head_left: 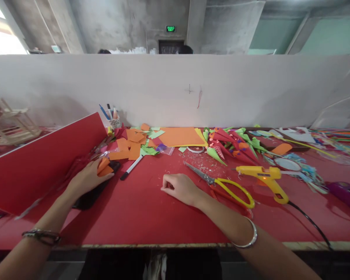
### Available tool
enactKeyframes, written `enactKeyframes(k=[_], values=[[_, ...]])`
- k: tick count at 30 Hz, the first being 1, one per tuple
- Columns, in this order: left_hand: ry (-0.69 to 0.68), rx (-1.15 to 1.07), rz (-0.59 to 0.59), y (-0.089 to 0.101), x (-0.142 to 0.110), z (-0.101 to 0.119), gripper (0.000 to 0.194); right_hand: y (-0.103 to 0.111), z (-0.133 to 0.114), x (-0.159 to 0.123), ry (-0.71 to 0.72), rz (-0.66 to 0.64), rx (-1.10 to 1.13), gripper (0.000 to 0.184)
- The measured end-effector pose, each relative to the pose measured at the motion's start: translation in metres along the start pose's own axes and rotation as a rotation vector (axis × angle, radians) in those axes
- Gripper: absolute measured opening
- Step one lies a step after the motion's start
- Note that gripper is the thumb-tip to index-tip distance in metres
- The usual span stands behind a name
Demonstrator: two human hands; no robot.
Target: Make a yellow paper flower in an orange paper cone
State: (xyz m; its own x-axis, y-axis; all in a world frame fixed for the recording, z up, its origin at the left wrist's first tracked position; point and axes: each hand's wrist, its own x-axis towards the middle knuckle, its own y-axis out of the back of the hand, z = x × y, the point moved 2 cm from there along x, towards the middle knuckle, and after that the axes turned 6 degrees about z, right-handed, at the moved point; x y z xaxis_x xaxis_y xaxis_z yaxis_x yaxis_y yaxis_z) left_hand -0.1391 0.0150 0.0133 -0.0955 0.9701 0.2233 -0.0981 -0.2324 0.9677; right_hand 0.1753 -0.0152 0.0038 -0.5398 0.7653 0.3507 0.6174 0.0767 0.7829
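My left hand [89, 175] is closed on an orange paper piece [105, 168], folded or layered, above a dark phone-like object [95, 192] on the red table. My right hand [181, 188] rests on the table with its fingers curled in and a gap inside the curl; I see nothing in it. Close to its right lie scissors [235, 190] with yellow handles, blades pointing away to the left. Farther right is a yellow glue gun [262, 175] with an orange light on. A capped white marker [132, 167] lies between my hands, nearer the left.
Orange and green paper pieces [134, 144] are heaped at the back left, beside a pen cup [114, 121]. Red and green cones [230, 144] pile up at the back right. A red board [46, 163] stands left. A white partition [151, 89] closes the back.
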Motion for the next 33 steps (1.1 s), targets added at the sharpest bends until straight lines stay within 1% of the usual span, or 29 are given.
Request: enactKeyframes(k=[3, 6, 7, 12, 15, 20, 24, 27, 32, 33], values=[[-0.023, -0.065, -0.033, 0.009, -0.003, 0.004, 0.063, 0.0, 0.0, 0.0, 0.012, -0.007, -0.014, 0.005], [0.071, -0.078, -0.065, 0.015, -0.007, 0.002, 0.063, -0.001, -0.001, 0.0, 0.018, -0.026, -0.021, 0.004], [0.09, -0.095, -0.057, 0.016, -0.007, 0.001, 0.062, -0.001, -0.001, 0.0, 0.018, -0.034, -0.024, 0.004], [0.087, -0.221, -0.005, 0.017, -0.008, -0.003, 0.053, -0.001, -0.001, 0.0, 0.034, -0.051, -0.031, 0.005], [0.126, -0.227, 0.0, 0.016, -0.006, -0.005, 0.051, -0.001, 0.0, 0.0, 0.035, -0.053, -0.034, 0.005], [0.125, -0.258, 0.0, 0.016, -0.003, -0.004, 0.048, -0.002, -0.001, -0.001, 0.023, -0.064, -0.036, 0.003], [0.188, -0.237, -0.042, 0.015, 0.0, -0.003, 0.049, 0.0, -0.002, -0.001, 0.022, -0.071, -0.03, 0.004], [0.18, -0.196, -0.047, 0.014, 0.004, -0.004, 0.051, 0.001, -0.002, 0.0, 0.015, -0.075, -0.033, 0.004], [0.15, 0.005, -0.032, 0.011, 0.012, -0.006, 0.058, 0.0, -0.001, 0.0, 0.013, -0.075, -0.054, 0.004], [0.149, 0.015, -0.018, 0.011, 0.014, -0.007, 0.059, -0.001, -0.001, 0.001, 0.012, -0.082, -0.054, 0.004]])
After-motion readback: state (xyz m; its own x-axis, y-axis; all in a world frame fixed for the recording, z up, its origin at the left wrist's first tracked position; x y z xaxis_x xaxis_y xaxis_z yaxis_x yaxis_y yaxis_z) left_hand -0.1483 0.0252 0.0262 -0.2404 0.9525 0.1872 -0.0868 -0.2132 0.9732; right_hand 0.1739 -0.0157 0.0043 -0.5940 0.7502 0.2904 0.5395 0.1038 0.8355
